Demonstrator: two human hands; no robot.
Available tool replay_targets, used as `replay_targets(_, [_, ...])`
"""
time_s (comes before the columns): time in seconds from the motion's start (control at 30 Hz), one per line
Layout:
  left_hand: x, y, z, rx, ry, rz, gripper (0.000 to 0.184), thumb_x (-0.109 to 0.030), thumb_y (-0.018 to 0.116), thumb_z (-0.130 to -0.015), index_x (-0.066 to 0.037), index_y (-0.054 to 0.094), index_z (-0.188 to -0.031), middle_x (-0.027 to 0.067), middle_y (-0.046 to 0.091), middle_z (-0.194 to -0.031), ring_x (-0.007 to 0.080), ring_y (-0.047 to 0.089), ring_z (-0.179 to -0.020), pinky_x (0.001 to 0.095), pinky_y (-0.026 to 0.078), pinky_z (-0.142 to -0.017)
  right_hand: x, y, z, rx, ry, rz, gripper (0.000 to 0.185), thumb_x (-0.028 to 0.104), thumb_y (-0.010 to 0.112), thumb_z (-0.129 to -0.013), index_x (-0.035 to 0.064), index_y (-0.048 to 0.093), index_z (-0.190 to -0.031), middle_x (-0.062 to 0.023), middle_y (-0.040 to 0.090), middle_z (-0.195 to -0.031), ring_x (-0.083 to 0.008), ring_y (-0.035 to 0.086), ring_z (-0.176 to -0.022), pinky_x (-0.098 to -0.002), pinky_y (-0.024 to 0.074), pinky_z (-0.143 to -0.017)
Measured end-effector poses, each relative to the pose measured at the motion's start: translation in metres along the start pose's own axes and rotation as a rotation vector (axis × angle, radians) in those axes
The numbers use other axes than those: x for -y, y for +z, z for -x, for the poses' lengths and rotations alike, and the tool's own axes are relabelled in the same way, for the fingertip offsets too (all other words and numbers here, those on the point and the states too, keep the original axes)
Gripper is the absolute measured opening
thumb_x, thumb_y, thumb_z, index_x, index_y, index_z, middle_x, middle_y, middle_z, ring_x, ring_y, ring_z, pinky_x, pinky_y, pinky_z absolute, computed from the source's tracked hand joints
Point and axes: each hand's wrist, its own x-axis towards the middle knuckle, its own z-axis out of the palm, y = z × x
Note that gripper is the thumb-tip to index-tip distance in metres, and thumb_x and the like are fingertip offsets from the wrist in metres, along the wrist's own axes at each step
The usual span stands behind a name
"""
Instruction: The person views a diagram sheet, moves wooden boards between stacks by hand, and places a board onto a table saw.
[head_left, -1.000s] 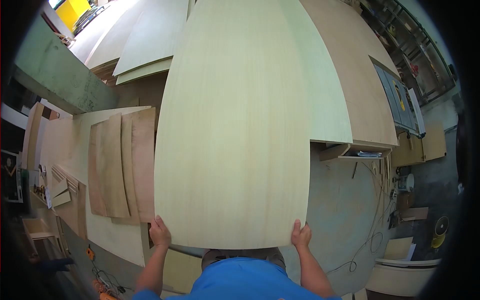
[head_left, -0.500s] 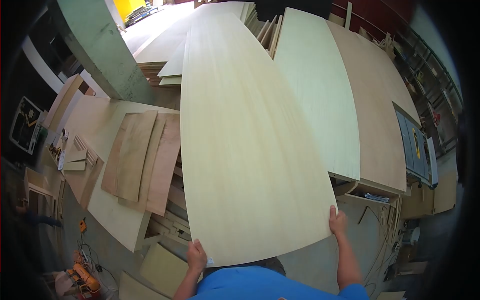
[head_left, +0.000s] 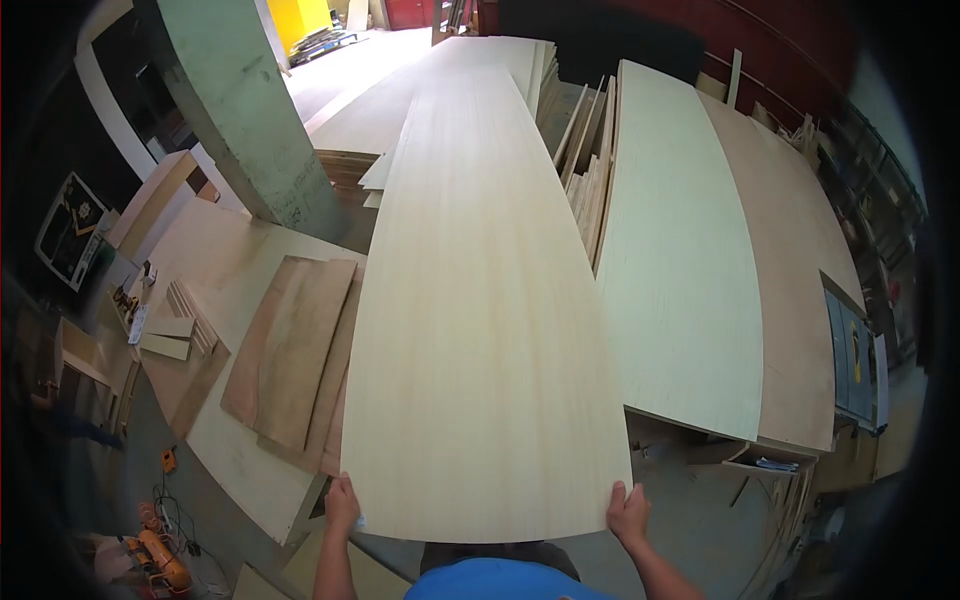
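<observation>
Panel (head_left: 480, 330), long, pale and flat, and it runs from right in front of the blue shirt (head_left: 500, 582) away to the stacked sheets (head_left: 548, 80) at the far end; whether it bears on them, I can't tell. Left hand (head_left: 342, 505) closed on the near left corner, right hand (head_left: 628, 515) closed on the near right one, thumbs up top, fingers tucked out of sight! It looks stiff but thin, awkward more for its length than its weight, liable to flex mid-span if the far end goes unsupported. Those corners give good leverage; the broad face looks too smooth to grip, and the edges could chip if knocked. Out to the right, a greenish board (head_left: 690, 250) lies alongside; out left, brown plywood pieces (head_left: 300, 350) overlap on a worktop (head_left: 245, 485), near a pillar (head_left: 240, 120).
</observation>
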Motion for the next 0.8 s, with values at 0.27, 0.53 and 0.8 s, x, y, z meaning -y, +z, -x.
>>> replay_targets(0.27, [-0.051,-0.116,-0.199,-0.06,0.129,0.014,0.059,-0.044,0.037,-0.107,0.008,0.064,-0.106,0.0317,0.067,-0.097,0.0494,0.065,-0.093,0.0523,0.05,-0.082,0.14,0.109,-0.043,0.076,0.051,-0.044,0.055,0.046,0.046,-0.102,-0.0051,0.055,-0.083,-0.0327,0.062,-0.077,-0.0541,0.061,-0.081,-0.0568,0.0473,-0.073])
replay_targets(0.53, [-0.306,-0.266,-0.391,-0.148,0.373,-0.225,0.083,-0.064,0.048,-0.096,0.017,0.066,-0.103,0.0392,0.064,-0.104,0.0501,0.064,-0.104,0.0516,0.051,-0.092,0.352,0.034,-0.254,0.113,-0.054,-0.244,0.062,0.047,0.04,-0.104,-0.0101,0.063,-0.097,-0.0283,0.069,-0.087,-0.0422,0.07,-0.078,-0.0464,0.0546,-0.067])
replay_targets(0.8, [-0.402,-0.139,-0.473,-0.799,0.774,-0.032,0.056,-0.047,0.058,-0.099,-0.008,0.053,-0.14,0.0249,0.053,-0.138,0.0417,0.056,-0.123,0.0505,0.044,-0.105,0.404,0.091,-0.183,0.493,-0.568,-0.03,0.038,0.038,0.056,-0.102,0.0019,0.061,-0.092,-0.0183,0.065,-0.085,-0.0287,0.063,-0.077,-0.042,0.0497,-0.072])
